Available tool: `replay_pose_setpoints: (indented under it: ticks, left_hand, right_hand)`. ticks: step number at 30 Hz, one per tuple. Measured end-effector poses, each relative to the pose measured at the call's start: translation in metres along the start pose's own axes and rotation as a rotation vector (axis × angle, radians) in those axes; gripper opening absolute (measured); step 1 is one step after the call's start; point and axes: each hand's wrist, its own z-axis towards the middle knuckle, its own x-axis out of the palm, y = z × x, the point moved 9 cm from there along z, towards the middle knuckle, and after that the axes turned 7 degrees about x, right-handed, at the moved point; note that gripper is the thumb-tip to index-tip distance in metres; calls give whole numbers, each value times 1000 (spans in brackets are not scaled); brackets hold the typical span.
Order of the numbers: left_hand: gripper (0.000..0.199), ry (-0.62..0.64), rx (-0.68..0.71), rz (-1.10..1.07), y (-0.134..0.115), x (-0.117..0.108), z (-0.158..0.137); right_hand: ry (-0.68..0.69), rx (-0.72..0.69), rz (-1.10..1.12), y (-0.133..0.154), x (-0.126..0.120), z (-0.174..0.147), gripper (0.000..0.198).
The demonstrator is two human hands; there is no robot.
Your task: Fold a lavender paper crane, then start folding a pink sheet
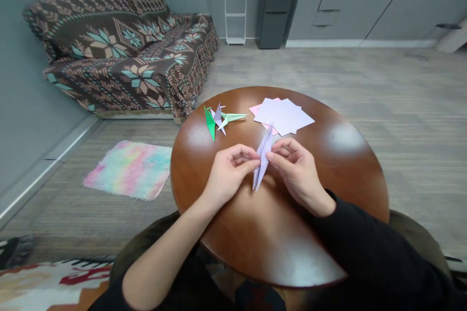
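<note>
A narrow, pointed piece of folded lavender paper (263, 158) is held between both hands above the round wooden table (233, 248). My left hand (233, 170) pinches its left side between thumb and forefinger. From the other side, my right hand (297, 170) grips it with thumb and fingers near the middle. The paper's long points stick out above and below my fingertips. Beyond my left hand lie several folded paper cranes: a green crane (210, 124), a lavender crane (218, 117) and a pale green crane (232, 118).
A loose stack of lavender paper sheets (282, 114) lies near the table's far edge, with a pink sheet (254, 110) showing beneath. A patterned covered sofa (127, 53) and a fluffy pastel rug (129, 167) are to the left. Grey cabinets (350, 17) line the back.
</note>
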Motion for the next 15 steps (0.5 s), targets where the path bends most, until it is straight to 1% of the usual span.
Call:
replay_pose_setpoints:
  ticks: [2, 4, 6, 8, 10, 12, 15]
  left_hand:
    - [23, -31, 18, 36, 0, -3, 0]
    - [17, -45, 39, 70, -1, -3, 0]
    - [9, -43, 36, 79, -1, -1, -2]
    - [7, -31, 20, 55, 0, 2, -3]
    - [9, -26, 7, 21, -1, 4, -5]
    - [17, -30, 4, 3, -3, 3, -6]
    - [29, -23, -8, 49, -5, 1, -5]
  right_hand:
    - [13, -21, -49, 2, 3, -2, 35]
    - [13, -26, -70, 2, 5, -3, 36]
    - [-2, -28, -69, 2, 4, -3, 36]
    - [-18, -37, -67, 2, 2, -2, 36]
    - [-32, -50, -83, 4, 1, -1, 36]
    - [-49, -69, -106, 6, 0, -1, 38]
    - [-35, -96, -136, 9, 4, -4, 42]
